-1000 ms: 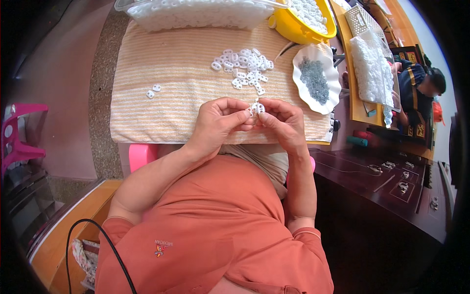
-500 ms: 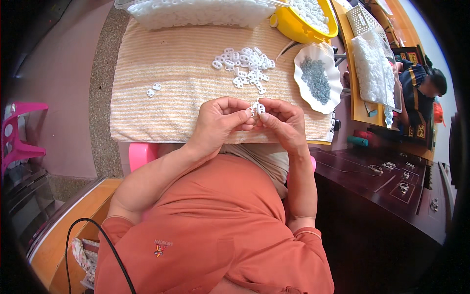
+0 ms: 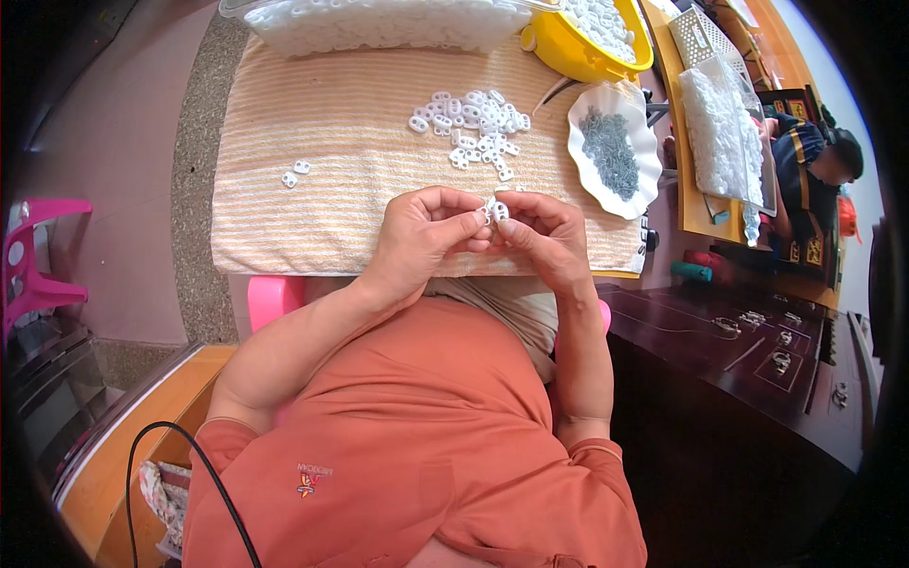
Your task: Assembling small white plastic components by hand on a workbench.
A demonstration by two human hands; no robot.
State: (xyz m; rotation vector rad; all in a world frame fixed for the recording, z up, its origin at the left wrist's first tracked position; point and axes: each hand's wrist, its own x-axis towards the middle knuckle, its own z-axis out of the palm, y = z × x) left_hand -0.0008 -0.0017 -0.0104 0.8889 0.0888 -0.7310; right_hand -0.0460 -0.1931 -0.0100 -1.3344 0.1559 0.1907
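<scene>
My left hand (image 3: 424, 232) and my right hand (image 3: 551, 237) meet at the near edge of the towel-covered table. Between the right thumb and fingertips sits a small white oval plastic piece with two holes (image 3: 501, 211). My left fingers pinch another small white part (image 3: 485, 213) against it; its exact shape is mostly covered. Just beyond the hands lies a loose pile of similar white two-hole pieces (image 3: 483, 118). Two more white pieces (image 3: 295, 173) rest apart on the left. To the right, a white scalloped dish (image 3: 647, 156) holds many thin grey pins or wires (image 3: 611, 151).
A clear plastic tub (image 3: 379, 30) of white pieces stands at the far edge. Beside it is a yellow bowl (image 3: 566, 55), also filled. Another person (image 3: 805, 170) sits at the right behind a tray of white parts (image 3: 720, 133). A pink stool (image 3: 43, 251) stands left.
The white oval piece has tilted slightly and drawn closer to the part in my left fingers. Both hands otherwise stay nearly in place.
</scene>
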